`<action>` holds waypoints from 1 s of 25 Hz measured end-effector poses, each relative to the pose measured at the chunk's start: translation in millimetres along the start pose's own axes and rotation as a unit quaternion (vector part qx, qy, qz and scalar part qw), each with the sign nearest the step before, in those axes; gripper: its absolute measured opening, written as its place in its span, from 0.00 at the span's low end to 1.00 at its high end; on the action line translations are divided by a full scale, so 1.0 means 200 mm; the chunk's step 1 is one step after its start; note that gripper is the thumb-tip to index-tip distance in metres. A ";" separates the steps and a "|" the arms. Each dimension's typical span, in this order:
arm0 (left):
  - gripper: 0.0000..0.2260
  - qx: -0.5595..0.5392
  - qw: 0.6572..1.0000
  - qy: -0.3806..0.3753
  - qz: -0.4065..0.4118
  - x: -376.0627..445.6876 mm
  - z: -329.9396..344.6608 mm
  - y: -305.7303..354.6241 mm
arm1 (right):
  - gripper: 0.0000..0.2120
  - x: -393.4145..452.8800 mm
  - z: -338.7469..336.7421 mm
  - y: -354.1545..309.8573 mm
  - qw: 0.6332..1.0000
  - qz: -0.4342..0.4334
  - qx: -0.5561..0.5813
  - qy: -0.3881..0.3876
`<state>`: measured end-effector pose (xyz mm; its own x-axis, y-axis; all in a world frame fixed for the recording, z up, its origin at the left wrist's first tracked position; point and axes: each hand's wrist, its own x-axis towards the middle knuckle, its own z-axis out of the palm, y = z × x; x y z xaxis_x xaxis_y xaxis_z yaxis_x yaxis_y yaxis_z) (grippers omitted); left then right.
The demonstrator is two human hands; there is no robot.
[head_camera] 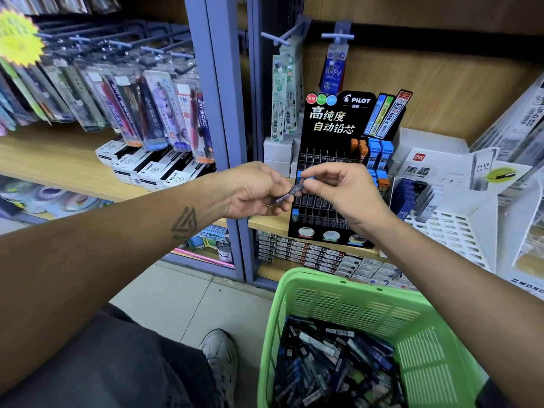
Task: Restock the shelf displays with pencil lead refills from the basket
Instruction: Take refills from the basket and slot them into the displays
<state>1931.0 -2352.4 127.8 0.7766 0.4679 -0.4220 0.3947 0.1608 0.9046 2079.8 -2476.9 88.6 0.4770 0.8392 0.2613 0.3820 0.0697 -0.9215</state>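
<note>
A slim dark lead refill case with a blue cap (294,189) is held between both hands in front of the black Pilot display stand (332,119). My left hand (253,189) grips its lower end with curled fingers. My right hand (338,187) pinches its upper, blue-capped end. The stand's tiered slots hold a few blue and orange refill cases (378,153) at its right side; many slots look vacant. A green plastic basket (382,301) below my right arm holds a heap of several dark refill cases (329,366).
Packaged mechanical pencils (153,107) hang on hooks at left above Pilot boxes. A blue-grey shelf post (223,113) divides the bays. A white Deli lead display (435,184) stands right of the stand. Small boxes line the lower shelf (309,254). My shoe (220,357) rests on the tiled floor.
</note>
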 end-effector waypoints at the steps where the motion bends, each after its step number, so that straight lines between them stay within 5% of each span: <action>1: 0.09 0.005 1.000 0.019 0.000 0.01 0.01 0.00 | 0.08 0.00 -0.01 0.00 0.999 0.008 0.030 0.018; 5: 0.06 0.189 0.972 0.119 0.076 0.06 0.01 -0.05 | 0.06 0.02 -0.06 -0.01 0.988 -0.028 -0.123 0.086; 9: 0.05 0.444 0.861 0.107 0.225 0.07 0.03 -0.08 | 0.09 -0.02 0.00 0.02 0.961 -0.090 -0.256 0.056; 16: 0.06 0.530 0.779 0.090 0.323 0.09 0.07 -0.16 | 0.04 -0.02 0.06 0.09 0.959 -0.081 -0.273 0.010; 25: 0.07 0.534 0.784 0.108 0.298 0.09 0.07 -0.16 | 0.13 -0.06 0.06 0.13 0.954 -0.067 -0.282 -0.077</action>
<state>1938.0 -2361.3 90.2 0.9236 0.3377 0.1813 0.2684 -0.9076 0.3229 2074.5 -2478.6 58.6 0.2885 0.9158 0.2795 0.8167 -0.0830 -0.5710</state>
